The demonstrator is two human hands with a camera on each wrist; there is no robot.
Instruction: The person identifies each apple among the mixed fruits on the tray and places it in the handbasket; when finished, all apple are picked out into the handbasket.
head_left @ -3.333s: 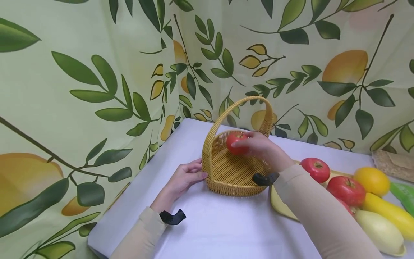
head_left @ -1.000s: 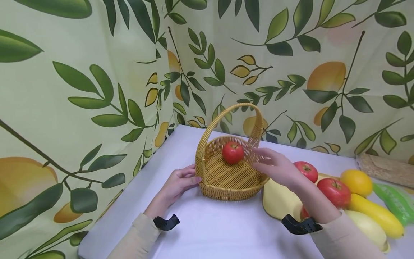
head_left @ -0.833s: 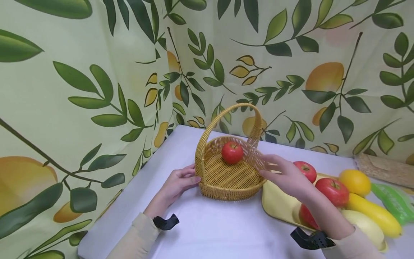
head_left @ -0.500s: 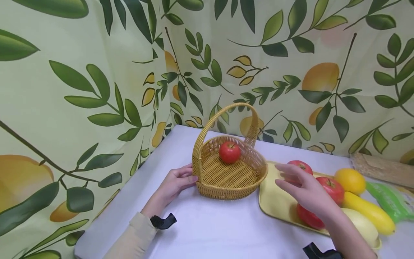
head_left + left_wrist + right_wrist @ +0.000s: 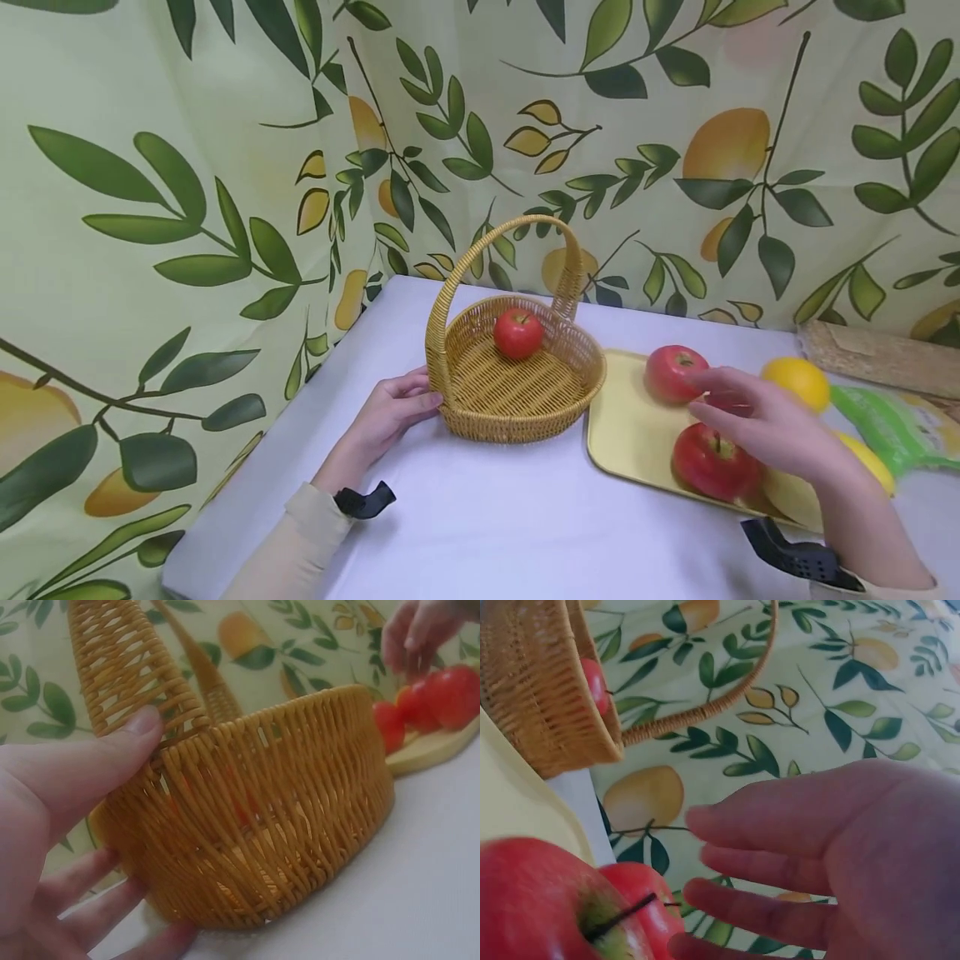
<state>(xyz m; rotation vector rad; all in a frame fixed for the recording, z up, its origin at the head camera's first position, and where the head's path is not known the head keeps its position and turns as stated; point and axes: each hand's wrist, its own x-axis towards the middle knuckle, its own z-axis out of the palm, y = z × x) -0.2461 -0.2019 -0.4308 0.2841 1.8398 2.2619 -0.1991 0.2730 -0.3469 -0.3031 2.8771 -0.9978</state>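
A wicker basket (image 5: 517, 429) with a tall hoop handle holds one red apple (image 5: 518, 333) near its back wall. My left hand (image 5: 386, 417) rests against the basket's left side. In the left wrist view, its thumb (image 5: 142, 720) lies at the rim by the handle's foot and its straight fingers reach along the wall lower down. My right hand (image 5: 772, 425) hovers over the yellow tray (image 5: 626, 433), fingers loosely extended and holding nothing. Below and beside it on the tray are a front apple (image 5: 716, 462) and a back apple (image 5: 675, 375); another red one is mostly hidden behind the fingers.
An orange (image 5: 797, 383) sits behind my right hand. A long yellow vegetable (image 5: 870, 462) and a pale rounded one (image 5: 795, 498) are partly covered by that hand. Farther right lie a green plastic package (image 5: 885, 429) and a brown cork-like slab (image 5: 877, 358). A fruit-patterned cloth hangs behind the table.
The right hand let go of the apple inside the basket, then drew back rightward to above the tray's apples. The left hand has stayed at the basket's side.
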